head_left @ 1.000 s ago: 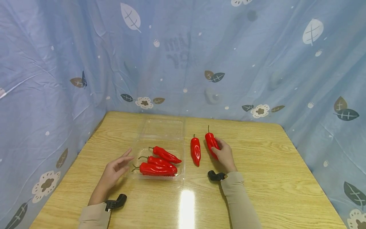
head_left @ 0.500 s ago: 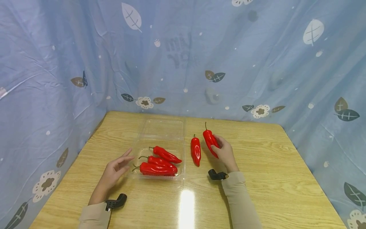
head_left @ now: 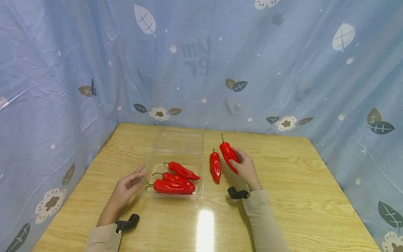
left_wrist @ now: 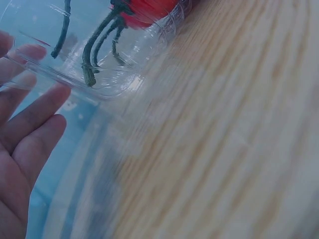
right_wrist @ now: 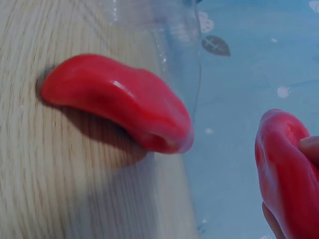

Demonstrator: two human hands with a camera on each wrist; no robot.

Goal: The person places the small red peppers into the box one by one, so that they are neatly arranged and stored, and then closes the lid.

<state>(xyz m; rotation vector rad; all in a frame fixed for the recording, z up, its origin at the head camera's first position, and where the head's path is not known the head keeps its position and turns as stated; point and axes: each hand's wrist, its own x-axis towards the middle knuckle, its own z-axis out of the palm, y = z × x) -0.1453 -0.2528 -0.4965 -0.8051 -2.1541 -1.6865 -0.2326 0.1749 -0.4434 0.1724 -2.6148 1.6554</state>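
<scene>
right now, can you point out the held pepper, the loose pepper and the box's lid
held pepper (head_left: 227, 154): head view, on its red body, toward the stem end
loose pepper (head_left: 215, 167): head view, middle of its red body
lid (head_left: 180, 141): head view, middle of its clear panel

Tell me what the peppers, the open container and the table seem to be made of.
Peppers: smooth, glossy red, with sharp highlights; possibly plastic or foam imitations, though real ones can't be ruled out.
Container: most likely thin clear plastic, since the wood grain shows through and its edges glint.
Table: wood or wood-look laminate, judging by the grain; shiny, with a bright reflection near the front.
</scene>
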